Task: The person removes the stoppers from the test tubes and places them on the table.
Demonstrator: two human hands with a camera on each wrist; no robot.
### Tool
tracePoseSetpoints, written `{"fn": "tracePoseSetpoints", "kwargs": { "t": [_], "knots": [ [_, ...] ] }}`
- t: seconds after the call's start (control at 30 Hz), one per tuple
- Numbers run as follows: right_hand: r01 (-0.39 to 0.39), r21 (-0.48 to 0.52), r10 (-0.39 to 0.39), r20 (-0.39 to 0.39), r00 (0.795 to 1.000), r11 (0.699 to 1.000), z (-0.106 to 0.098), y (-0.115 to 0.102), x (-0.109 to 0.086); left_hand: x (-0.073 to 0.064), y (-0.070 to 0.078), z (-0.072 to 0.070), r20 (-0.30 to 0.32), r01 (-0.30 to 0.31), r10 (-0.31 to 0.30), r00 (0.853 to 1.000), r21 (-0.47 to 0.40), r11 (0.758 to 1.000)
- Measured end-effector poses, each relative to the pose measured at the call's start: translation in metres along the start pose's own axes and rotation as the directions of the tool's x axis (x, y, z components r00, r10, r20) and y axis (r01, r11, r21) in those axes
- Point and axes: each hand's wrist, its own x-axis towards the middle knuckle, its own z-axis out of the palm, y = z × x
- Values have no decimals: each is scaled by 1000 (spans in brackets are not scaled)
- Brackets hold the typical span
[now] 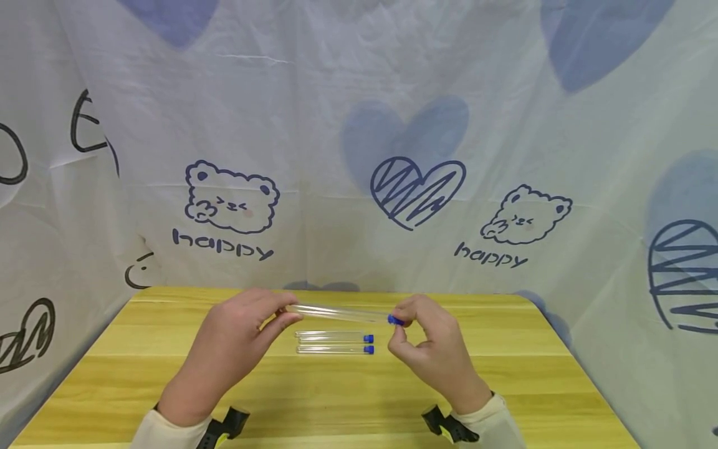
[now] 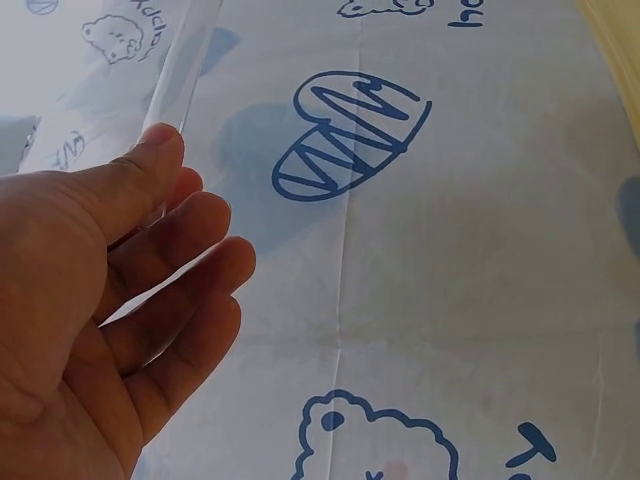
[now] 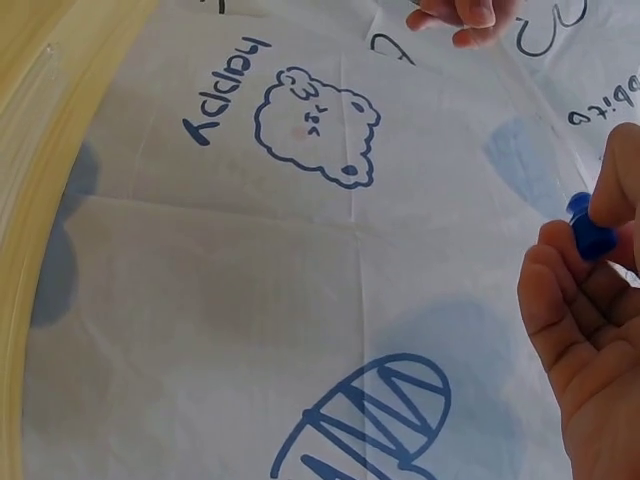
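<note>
A long clear test tube (image 1: 342,312) is held up between both hands above the table, nearly level. My left hand (image 1: 238,340) pinches its left end between thumb and fingers; in the left wrist view the other fingers of the left hand (image 2: 165,290) are loosely bent. My right hand (image 1: 434,346) pinches a blue cap (image 3: 592,232) at the tube's right end, with the cap's narrower part facing the tube. Below the held tube, clear test tubes (image 1: 331,350) with blue caps (image 1: 368,338) lie side by side on the table, caps to the right.
The wooden table (image 1: 325,399) reaches back to a hanging white cloth (image 1: 325,249) printed with hearts, bears and words. More of this cloth hangs at the left and right sides. Each wrist wears a black strap (image 1: 224,427) with a small camera.
</note>
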Motion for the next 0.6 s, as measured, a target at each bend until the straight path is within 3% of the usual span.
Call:
{"fn": "tracePoseSetpoints", "kwargs": {
  "t": [0.37,0.6],
  "knots": [
    [31,67,-36,75,997,997,-5,4,2,-2,-4,-4,12,40,-41,999,39,998],
    [46,49,-49,61,997,998,-7,2,4,-2,-5,-5,-4,41,-41,999,29,999]
  ]
}}
